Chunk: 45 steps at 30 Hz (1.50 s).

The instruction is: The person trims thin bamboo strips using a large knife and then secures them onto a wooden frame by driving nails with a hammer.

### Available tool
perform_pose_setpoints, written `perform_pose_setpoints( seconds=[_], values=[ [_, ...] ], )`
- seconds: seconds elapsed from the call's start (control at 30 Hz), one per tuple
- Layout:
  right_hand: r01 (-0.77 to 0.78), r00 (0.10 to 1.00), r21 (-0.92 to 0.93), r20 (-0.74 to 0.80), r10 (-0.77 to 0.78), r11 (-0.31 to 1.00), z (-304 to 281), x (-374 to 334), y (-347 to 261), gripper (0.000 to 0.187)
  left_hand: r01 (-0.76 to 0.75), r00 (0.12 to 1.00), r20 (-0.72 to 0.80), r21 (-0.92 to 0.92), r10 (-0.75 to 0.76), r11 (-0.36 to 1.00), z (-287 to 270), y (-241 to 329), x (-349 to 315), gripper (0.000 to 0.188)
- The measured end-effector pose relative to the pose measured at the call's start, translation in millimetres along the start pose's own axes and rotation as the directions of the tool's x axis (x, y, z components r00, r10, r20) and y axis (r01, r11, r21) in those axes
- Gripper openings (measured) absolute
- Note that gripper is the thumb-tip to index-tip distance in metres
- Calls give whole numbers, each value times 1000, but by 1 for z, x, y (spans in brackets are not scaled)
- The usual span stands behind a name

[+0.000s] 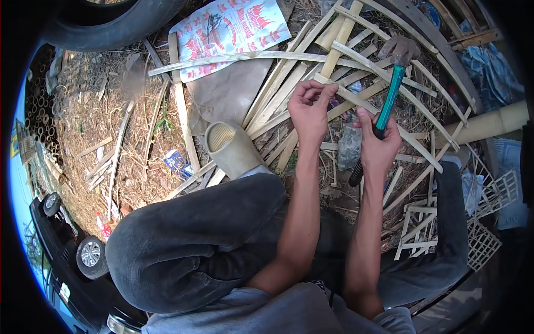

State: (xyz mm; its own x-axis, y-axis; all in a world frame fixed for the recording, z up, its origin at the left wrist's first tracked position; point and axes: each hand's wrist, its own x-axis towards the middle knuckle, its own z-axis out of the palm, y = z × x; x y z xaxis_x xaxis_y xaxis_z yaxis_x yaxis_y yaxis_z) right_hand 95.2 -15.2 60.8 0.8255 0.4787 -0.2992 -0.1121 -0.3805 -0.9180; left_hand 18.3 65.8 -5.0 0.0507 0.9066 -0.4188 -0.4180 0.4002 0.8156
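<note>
In the head view, your left hand point(309, 108) is raised over the pile of bamboo strips point(289, 83) on the ground, and its fingers point(328, 92) are pinched almost closed on something very small; I cannot tell what it is, maybe a small nail. Your right hand point(381, 146) is closed fully around the black grip of the hammer point(389, 100), which has a green shaft, and its metal head points up and away from you. The hammer is just beside your left hand, to the right of it, above the strips. I judge that you are at the step of placing the small piece on a strip. The next move calls for a steady left pinch and a short, careful blow. Small bamboo lattice frames point(423, 228) lie by your right leg, and a beige sandal point(231, 147) is on your left foot.
</note>
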Motion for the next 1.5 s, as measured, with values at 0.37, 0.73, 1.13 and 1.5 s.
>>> perform_pose_setpoints(
  seconds=[0.37,0.73,1.13,1.5],
  values=[
    [-147,985,218,122,123,965,55,16,9,28,98,989,118,-50,-91,994,-24,2,13,16],
    [-158,961,329,-164,221,931,84,25,28,31,-496,860,426,569,280,656,-40,13,19,29],
    [-106,938,67,-325,122,992,98,23,41,29,-420,878,460,611,131,671,-36,10,27,32],
    [-68,954,-170,-300,14,983,89,20,18,38,-499,867,392,690,308,525,-27,4,27,19]
  ],
)
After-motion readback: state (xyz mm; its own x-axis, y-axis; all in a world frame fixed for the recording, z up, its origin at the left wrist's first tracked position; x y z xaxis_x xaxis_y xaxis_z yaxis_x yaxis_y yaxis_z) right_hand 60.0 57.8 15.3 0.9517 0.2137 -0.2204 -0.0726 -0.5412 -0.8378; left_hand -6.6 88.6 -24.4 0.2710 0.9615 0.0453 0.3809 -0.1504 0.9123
